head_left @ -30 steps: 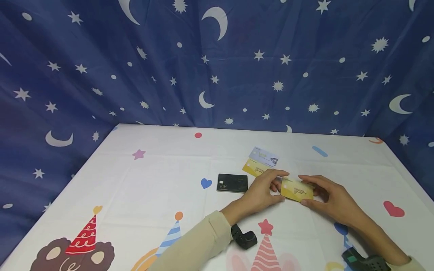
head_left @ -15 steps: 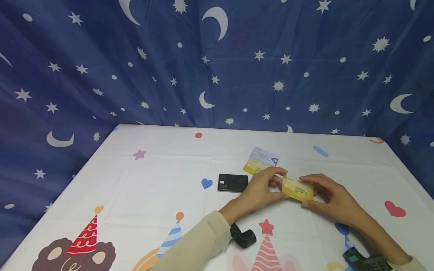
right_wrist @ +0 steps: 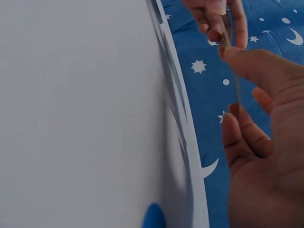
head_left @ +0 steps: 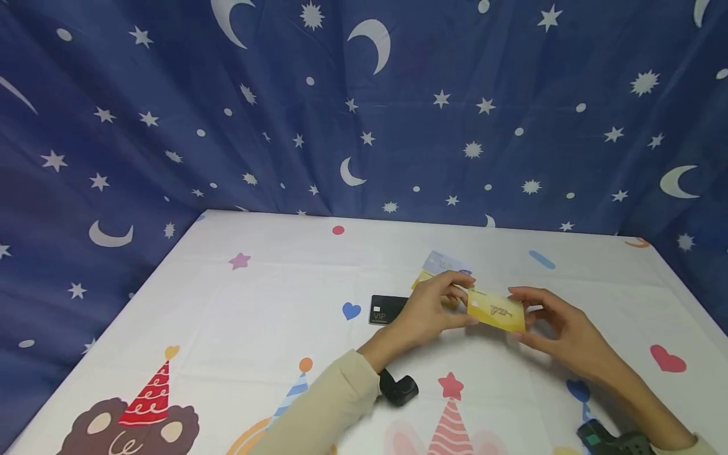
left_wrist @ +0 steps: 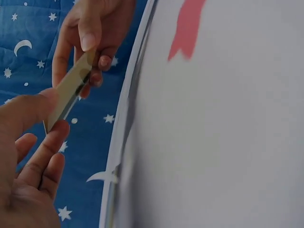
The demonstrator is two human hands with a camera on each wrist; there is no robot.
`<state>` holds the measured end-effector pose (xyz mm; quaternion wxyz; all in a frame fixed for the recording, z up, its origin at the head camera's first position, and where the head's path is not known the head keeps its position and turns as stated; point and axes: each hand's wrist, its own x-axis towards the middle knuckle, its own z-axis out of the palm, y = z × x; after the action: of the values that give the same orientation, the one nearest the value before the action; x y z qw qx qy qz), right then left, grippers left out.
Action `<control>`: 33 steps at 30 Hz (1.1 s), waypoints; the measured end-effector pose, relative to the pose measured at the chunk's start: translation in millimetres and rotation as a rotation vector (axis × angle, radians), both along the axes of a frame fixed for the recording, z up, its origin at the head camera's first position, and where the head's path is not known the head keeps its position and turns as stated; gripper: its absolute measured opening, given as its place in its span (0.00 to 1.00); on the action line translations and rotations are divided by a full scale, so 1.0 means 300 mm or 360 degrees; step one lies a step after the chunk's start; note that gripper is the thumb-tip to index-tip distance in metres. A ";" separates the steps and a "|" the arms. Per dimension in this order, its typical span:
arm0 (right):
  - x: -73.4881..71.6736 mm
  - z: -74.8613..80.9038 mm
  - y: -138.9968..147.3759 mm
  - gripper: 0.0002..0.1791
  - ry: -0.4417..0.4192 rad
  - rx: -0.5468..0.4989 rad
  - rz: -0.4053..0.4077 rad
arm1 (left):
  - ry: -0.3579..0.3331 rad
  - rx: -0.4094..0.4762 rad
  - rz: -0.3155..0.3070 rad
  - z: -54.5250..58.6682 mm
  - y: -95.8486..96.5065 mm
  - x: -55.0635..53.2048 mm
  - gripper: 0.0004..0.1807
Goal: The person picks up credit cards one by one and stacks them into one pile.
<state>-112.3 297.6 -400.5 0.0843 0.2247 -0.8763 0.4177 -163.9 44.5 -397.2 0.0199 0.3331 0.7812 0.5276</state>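
A yellow card (head_left: 496, 309) with VIP-like lettering is held level between both hands in the head view. My left hand (head_left: 429, 313) pinches its left end between thumb and fingers, and my right hand (head_left: 560, 322) grips its right end the same way. The left wrist view shows the card (left_wrist: 71, 90) edge-on, slanting between the two hands. From the right wrist it is a thin edge. Under and beside the left hand lies a black VIP card (head_left: 387, 309), partly covered. Behind that hand a pale blue-silver card (head_left: 446, 261) overlaps another yellow card (head_left: 421, 278), mostly hidden.
A white tabletop (head_left: 273, 303) printed with party hats, hearts and stars stretches under the hands. A dark blue curtain (head_left: 284, 164) with moons and stars hangs behind it. Black devices are strapped at both wrists, the left one (head_left: 399, 388) near the sleeve.
Both hands have raised the held card a little and shifted it slightly left. More of the black card is now covered by the left hand. The head view has tilted slightly.
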 end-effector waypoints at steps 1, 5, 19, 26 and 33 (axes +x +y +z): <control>-0.003 0.003 -0.002 0.40 0.0009 0.0004 -0.0006 | 0.0003 0.0000 0.0006 0.005 -0.005 -0.003 0.32; -0.015 0.019 -0.016 0.41 0.0007 -0.0005 -0.0045 | -0.0071 0.0047 0.0017 0.027 -0.034 -0.011 0.32; -0.061 0.047 -0.106 0.44 0.0123 -0.0006 -0.0019 | -0.0040 -0.0033 0.0103 0.078 -0.153 -0.022 0.31; -0.080 0.057 -0.159 0.40 0.0177 -0.0021 0.0096 | 0.0111 -0.0164 0.0160 0.085 -0.228 -0.019 0.32; -0.092 0.048 -0.226 0.37 0.0170 0.0006 0.0126 | 0.0178 -0.0239 0.0197 0.088 -0.298 -0.007 0.31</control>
<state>-139.9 229.9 -386.1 0.1140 0.2814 -0.8617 0.4066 -165.9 -44.8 -370.8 -0.0313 0.3107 0.8375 0.4485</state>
